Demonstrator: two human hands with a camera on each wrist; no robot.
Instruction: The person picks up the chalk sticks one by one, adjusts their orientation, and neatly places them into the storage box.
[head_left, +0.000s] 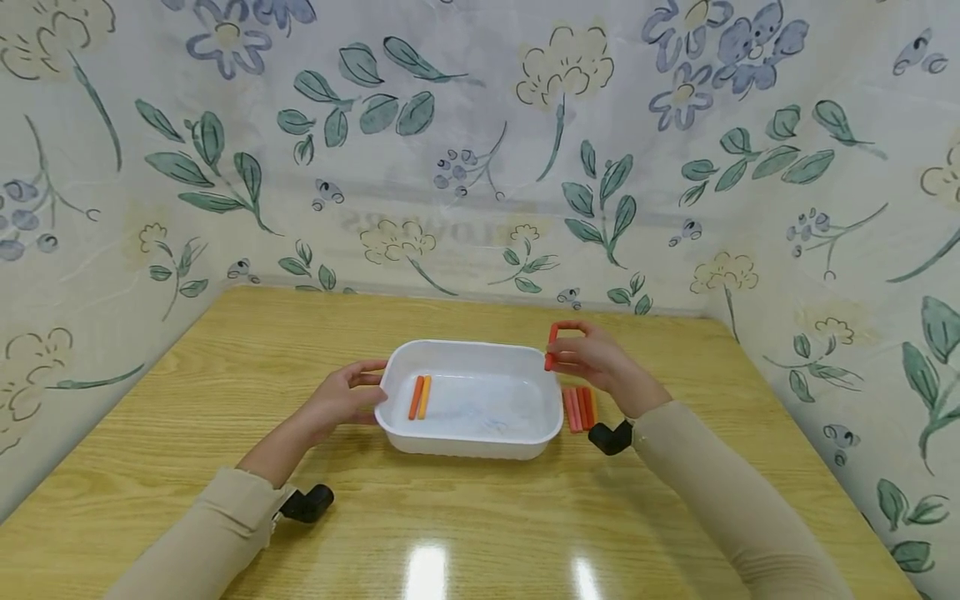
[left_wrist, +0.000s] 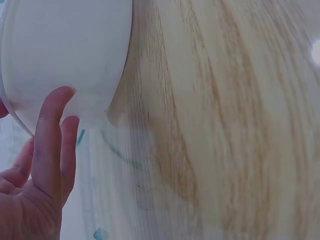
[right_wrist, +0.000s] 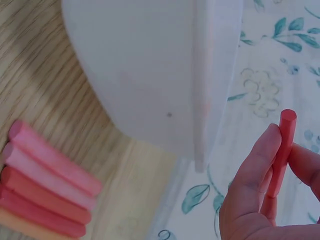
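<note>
A white rectangular plastic tub (head_left: 468, 433) stands on the table. My left hand (head_left: 341, 404) holds its left end, with fingers (left_wrist: 47, 140) against the outer wall and the thumb at the rim. Two chalk sticks, one red-orange (head_left: 416, 397) and one yellow-orange (head_left: 425, 397), lie side by side inside the tub near its left end. Beside the tub's far right corner, my right hand (head_left: 600, 358) pinches a red chalk stick (right_wrist: 283, 152) between thumb and fingers, roughly upright and above rim height.
Right of the tub, several pink, red and orange chalk sticks (right_wrist: 50, 187) lie in a row on the wooden table (head_left: 330, 325). A floral cloth (head_left: 480, 167) hangs behind the table and along its sides. Black wrist devices (head_left: 307, 504) are strapped to both wrists.
</note>
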